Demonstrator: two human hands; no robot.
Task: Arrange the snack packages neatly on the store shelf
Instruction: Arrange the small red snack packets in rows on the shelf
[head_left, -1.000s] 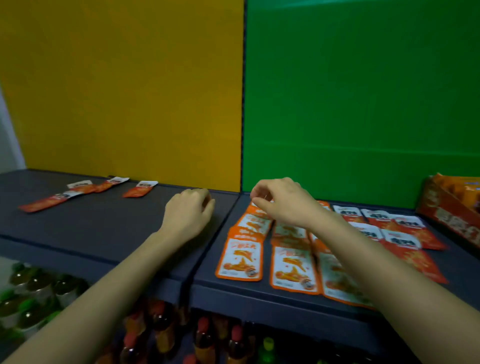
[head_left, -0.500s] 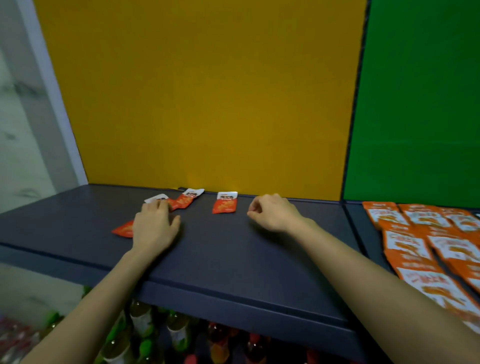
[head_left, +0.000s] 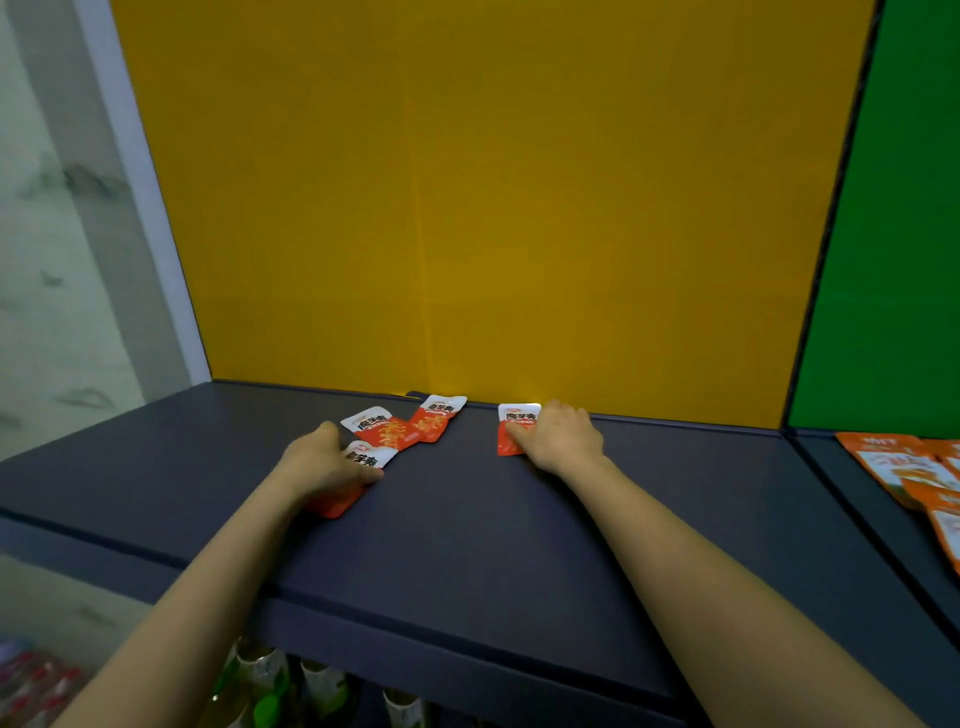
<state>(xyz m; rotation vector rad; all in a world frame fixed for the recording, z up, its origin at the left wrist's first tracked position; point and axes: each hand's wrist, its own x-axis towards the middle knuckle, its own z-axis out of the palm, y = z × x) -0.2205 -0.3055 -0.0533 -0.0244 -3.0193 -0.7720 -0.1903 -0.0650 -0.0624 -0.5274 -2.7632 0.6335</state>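
Packets (head_left: 387, 430) look light, flat and slippery, best pinched at sealed edges; left hand (head_left: 326, 464) presses one flat, right hand (head_left: 560, 437) covers another, grip unclear.

A dark blue-grey shelf board (head_left: 467, 561) carries four red-and-white snack packets, all lying flat near its back edge. Two of them, the rear-left packet (head_left: 370, 422) and the middle packet (head_left: 437, 422), meet at their red ends. The front-left packet (head_left: 367, 457) lies just in front of those, partly under the left hand (head_left: 319, 462). The right packet (head_left: 515, 419) lies apart, half under the right hand (head_left: 560, 435). A neighbouring board (head_left: 852, 499) to the right bears overlapping orange packets (head_left: 891, 467).
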